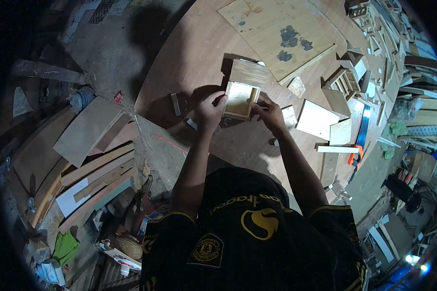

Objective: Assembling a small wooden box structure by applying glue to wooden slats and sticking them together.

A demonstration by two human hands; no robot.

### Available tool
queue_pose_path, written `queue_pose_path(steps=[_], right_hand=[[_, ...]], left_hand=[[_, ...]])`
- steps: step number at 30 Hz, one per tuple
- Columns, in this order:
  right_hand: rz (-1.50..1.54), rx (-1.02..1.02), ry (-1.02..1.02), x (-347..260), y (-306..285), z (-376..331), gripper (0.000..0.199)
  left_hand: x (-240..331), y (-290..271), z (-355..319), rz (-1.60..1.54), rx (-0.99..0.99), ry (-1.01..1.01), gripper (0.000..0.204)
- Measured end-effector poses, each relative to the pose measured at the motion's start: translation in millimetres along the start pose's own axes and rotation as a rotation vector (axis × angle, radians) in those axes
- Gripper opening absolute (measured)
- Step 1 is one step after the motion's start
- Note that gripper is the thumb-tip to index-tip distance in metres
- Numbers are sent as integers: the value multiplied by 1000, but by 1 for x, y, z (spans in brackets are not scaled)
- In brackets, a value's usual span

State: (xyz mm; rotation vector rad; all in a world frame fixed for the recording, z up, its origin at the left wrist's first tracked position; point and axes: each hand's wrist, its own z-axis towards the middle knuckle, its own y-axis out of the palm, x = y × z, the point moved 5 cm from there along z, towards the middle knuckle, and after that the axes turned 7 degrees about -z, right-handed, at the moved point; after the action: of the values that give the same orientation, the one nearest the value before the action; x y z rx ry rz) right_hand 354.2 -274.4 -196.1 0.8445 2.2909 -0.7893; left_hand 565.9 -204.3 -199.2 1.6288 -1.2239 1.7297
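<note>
A small wooden box (239, 99) rests on the worktable, its pale inside facing up. At its far edge lies a brownish wood panel (248, 72) that looks like a raised lid; whether it is joined on cannot be told. My left hand (210, 111) grips the box's left wall, thumb near the rim. On the opposite side, my right hand (271, 115) is closed on the right wall, with thumb and fingers at the edge. The undersides of both grips are hidden.
The brown worktable (179, 58) carries a stained plywood sheet (281, 36) beyond the box. To the right lie a white board (317, 119), wooden compartment pieces (344, 87) and an orange-handled handsaw (358, 153). A small strip (175, 104) sits left; stacked boards (99, 174) stand beside the table.
</note>
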Motion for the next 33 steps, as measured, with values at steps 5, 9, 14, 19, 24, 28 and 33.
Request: queue_pose_path(steps=[5,9,14,19,24,28,33], right_hand=[[-20,4,-17,8,-4,6,43],[20,-9,-55,2,-3,4,44],[24,-19,-41,0,-3,3,39],[-20,-25,-33,-1,-4,5,41],[-21,-14,-93,-2,-7,6,39],[-96,-22,-57,-4,-5,6,38],[-105,8,-102,3,-8,10,39]], left_hand=[[10,3,2,54,-54,-22,22],[19,2,2,147,-63,38,24],[15,5,1,183,-35,14,29],[14,6,3,194,-6,69,27],[16,9,4,223,-19,41,26],[7,7,5,207,10,74,25],[8,10,6,185,7,78,26]])
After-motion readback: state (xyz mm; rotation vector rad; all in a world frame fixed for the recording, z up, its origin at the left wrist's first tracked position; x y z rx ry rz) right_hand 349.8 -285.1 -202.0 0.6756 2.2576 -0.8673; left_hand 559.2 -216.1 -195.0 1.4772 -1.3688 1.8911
